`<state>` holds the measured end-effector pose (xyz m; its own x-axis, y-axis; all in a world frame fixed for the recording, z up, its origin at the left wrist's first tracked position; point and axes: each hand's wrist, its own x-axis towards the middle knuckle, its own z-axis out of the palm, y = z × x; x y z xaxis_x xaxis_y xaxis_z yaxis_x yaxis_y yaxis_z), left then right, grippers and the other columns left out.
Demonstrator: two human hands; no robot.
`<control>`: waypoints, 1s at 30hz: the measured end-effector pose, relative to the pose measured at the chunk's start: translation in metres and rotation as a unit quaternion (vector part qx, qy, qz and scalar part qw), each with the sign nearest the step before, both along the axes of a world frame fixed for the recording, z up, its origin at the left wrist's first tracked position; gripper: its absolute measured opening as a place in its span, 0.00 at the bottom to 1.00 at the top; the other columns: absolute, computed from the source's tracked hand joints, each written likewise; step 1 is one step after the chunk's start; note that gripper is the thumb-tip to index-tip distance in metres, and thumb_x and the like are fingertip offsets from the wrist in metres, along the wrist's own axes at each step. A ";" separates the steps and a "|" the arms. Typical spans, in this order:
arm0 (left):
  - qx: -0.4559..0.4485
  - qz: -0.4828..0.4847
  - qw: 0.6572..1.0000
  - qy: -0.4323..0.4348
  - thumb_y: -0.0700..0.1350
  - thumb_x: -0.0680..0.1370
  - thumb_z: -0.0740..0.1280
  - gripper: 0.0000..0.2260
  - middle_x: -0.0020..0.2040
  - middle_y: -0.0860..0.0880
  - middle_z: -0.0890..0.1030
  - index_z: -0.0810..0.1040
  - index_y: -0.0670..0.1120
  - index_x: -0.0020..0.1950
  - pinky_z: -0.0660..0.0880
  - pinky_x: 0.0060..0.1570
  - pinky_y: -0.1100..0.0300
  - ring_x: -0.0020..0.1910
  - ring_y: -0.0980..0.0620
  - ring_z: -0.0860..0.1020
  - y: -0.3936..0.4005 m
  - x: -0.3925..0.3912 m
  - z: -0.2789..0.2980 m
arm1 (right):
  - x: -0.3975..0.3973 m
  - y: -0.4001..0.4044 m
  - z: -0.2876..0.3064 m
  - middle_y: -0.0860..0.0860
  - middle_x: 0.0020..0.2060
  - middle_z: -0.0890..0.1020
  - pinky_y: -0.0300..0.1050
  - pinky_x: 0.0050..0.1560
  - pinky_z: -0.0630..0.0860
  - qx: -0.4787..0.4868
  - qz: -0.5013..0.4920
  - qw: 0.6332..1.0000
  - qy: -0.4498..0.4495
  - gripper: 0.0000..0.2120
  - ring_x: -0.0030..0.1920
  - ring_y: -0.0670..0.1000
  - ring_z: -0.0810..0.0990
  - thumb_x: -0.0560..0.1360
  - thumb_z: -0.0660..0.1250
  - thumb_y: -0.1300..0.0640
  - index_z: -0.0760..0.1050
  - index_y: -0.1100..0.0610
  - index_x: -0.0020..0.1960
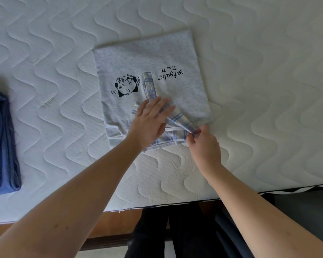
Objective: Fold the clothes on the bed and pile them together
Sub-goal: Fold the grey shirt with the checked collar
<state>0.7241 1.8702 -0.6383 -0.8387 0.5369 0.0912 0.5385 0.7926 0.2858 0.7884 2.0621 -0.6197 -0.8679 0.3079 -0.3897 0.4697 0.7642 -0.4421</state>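
A light grey shirt (153, 58) with a black cartoon print and black lettering lies folded flat in the middle of the mattress. Its blue-and-white plaid collar and placket (177, 116) face me. My left hand (149, 120) presses flat, fingers straight, on the plaid collar near the shirt's front edge. My right hand (201, 142) pinches the right tip of the plaid collar between thumb and fingers at the shirt's near right corner. Folded blue jeans (0, 142) lie at the far left edge of the view.
The white quilted mattress (259, 90) stretches around the shirt. Its near edge (157, 203) runs just below my forearms, with a wooden bed frame (108, 228) and my dark trousers (185, 233) beneath it.
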 end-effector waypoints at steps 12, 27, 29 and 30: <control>0.200 0.492 0.772 -0.348 0.59 0.75 0.71 0.15 0.36 0.55 0.83 0.75 0.49 0.52 0.78 0.33 0.65 0.32 0.60 0.82 -0.043 0.100 0.017 | -0.003 -0.012 -0.013 0.48 0.25 0.81 0.34 0.23 0.71 -0.224 -0.122 0.964 -0.075 0.15 0.23 0.47 0.81 0.78 0.65 0.51 0.78 0.63 0.41; 0.266 0.583 0.707 -0.299 0.46 0.77 0.70 0.06 0.38 0.54 0.81 0.74 0.52 0.49 0.72 0.32 0.62 0.37 0.50 0.82 -0.034 0.111 0.009 | 0.007 0.006 -0.013 0.50 0.28 0.83 0.35 0.23 0.72 -0.217 -0.109 0.968 -0.064 0.12 0.24 0.43 0.79 0.77 0.68 0.54 0.78 0.57 0.35; 0.261 0.574 0.706 -0.323 0.46 0.76 0.70 0.08 0.41 0.53 0.81 0.73 0.50 0.52 0.74 0.35 0.59 0.39 0.49 0.82 -0.030 0.110 0.008 | 0.005 0.005 -0.014 0.50 0.25 0.80 0.35 0.22 0.70 -0.204 -0.097 0.970 -0.085 0.14 0.21 0.44 0.77 0.76 0.69 0.54 0.76 0.56 0.32; 0.263 0.574 0.701 -0.332 0.46 0.75 0.71 0.10 0.41 0.53 0.80 0.72 0.50 0.53 0.75 0.37 0.58 0.40 0.49 0.81 -0.029 0.109 0.009 | 0.003 0.006 -0.013 0.49 0.23 0.79 0.36 0.23 0.69 -0.190 -0.080 0.973 -0.102 0.15 0.20 0.44 0.76 0.75 0.70 0.52 0.75 0.56 0.32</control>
<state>0.8329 1.8409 -0.6293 -0.6422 -0.4877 -0.5914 -0.7574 0.2852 0.5874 0.7914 2.0680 -0.6332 -0.7140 0.2330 -0.6602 0.6762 0.4742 -0.5639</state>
